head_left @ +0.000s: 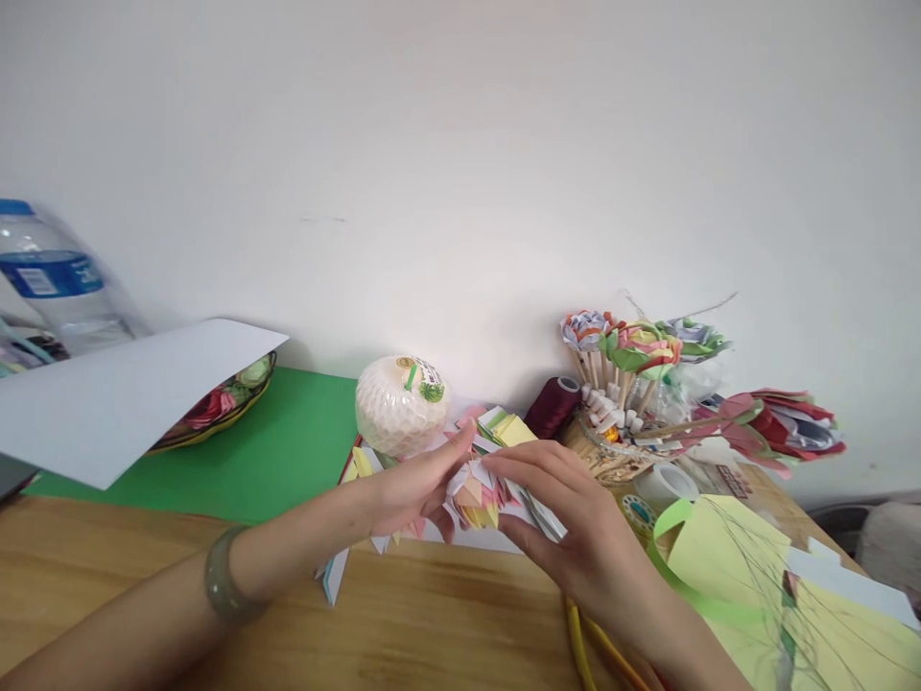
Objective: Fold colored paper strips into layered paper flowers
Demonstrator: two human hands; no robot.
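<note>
Between my hands, above the table, is a folded-paper flower [475,497] in white, peach, pink and yellow. My left hand [412,491] holds its left side, the thumb pointing up and the other fingers curled partly out of sight behind it. From the right, my right hand [579,509] grips it, with fingertips at the top and thumb low on the side. More folded paper pieces lie behind and beside my hands, among them a blue-edged white strip [334,574] and a yellow stack [514,431]. A greenish bangle [228,574] circles my left wrist.
Behind my hands stands a net-wrapped white fruit [400,408]. To its right are a maroon thread spool [554,407] and paper flowers [644,347] on sticks. Yellow-green paper [726,547] with loose threads lies right. Left are green card [302,451], white sheet [144,393] and bottle [61,288].
</note>
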